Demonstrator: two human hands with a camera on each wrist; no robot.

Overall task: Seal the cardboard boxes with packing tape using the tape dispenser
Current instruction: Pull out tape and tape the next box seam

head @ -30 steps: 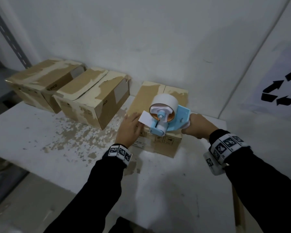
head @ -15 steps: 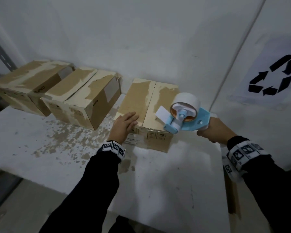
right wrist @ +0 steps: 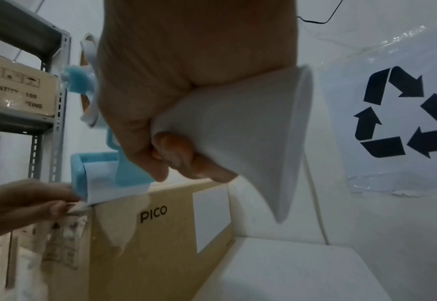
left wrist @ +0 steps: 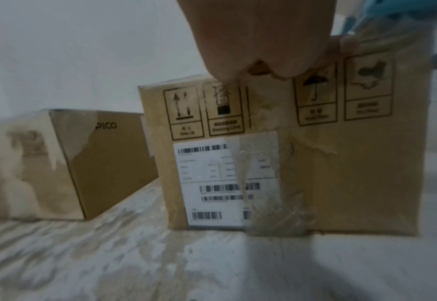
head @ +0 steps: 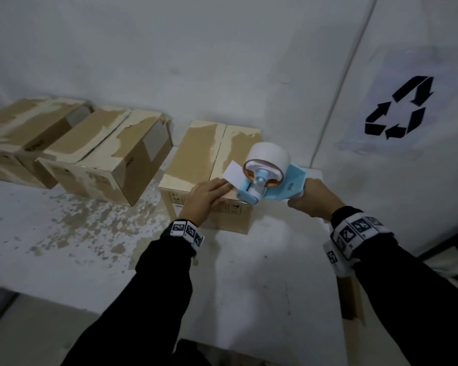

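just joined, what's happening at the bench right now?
A person is taping cardboard boxes. Their right hand grips the handle of the blue tape dispenser, held at the near top edge of the nearest box. Their left hand rests on that box's near edge, fingers by the loose tape end. Two more boxes sit to the left on the table.
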